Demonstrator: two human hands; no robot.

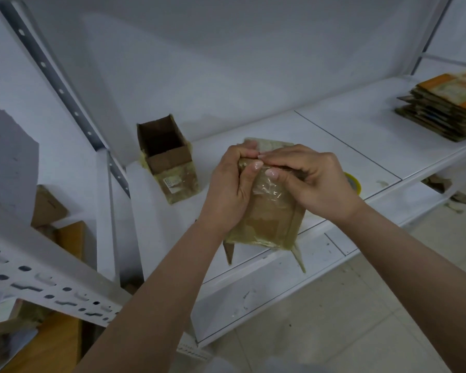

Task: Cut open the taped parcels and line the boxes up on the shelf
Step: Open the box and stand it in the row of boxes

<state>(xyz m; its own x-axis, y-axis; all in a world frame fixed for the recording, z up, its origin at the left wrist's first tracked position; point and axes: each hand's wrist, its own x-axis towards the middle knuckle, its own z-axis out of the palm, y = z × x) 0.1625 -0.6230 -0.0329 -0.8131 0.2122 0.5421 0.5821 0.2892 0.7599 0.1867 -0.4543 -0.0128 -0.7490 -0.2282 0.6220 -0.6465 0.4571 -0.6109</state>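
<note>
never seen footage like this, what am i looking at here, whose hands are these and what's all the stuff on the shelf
There is no machine here. The single picture comes from a camera worn on a person's head, looking down at their own bare hands. The left hand and the right hand both grip a taped parcel, with fingers pressing at the clear tape on its upper end. It is held over a white shelf. On the shelf stands an opened box to the left, a stack of flattened cardboard lies far right, and a yellow tape roll peeks out behind the right hand.
</note>
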